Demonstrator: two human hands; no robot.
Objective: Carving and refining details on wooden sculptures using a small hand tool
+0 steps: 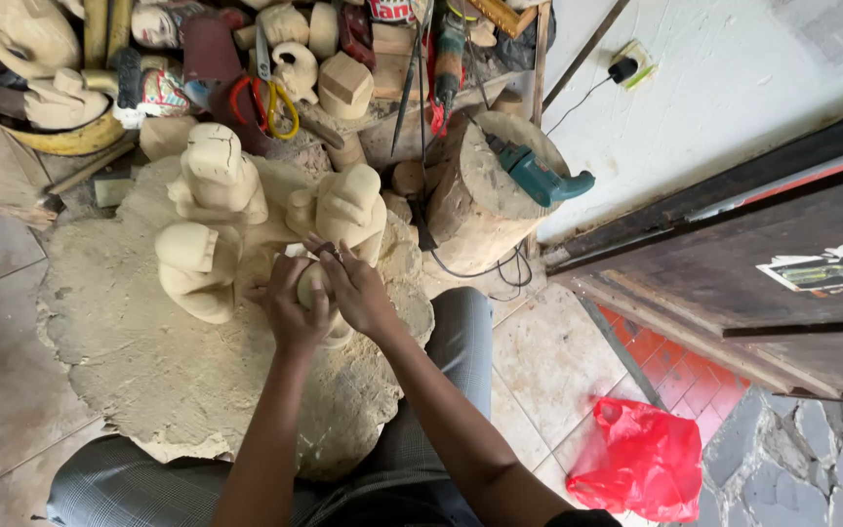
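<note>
Near the middle of the frame, both hands close on a small pale carving [312,283] resting on the dusty slab [148,361]. The left hand [290,312] cups it from the left; the right hand [358,293] presses from the right, pinching something dark at its top. Larger figures [212,181] stand just above.

Pale wood carvings [209,220], teal drill [537,176], red bag [641,468], grey checked trousers [124,483]
</note>
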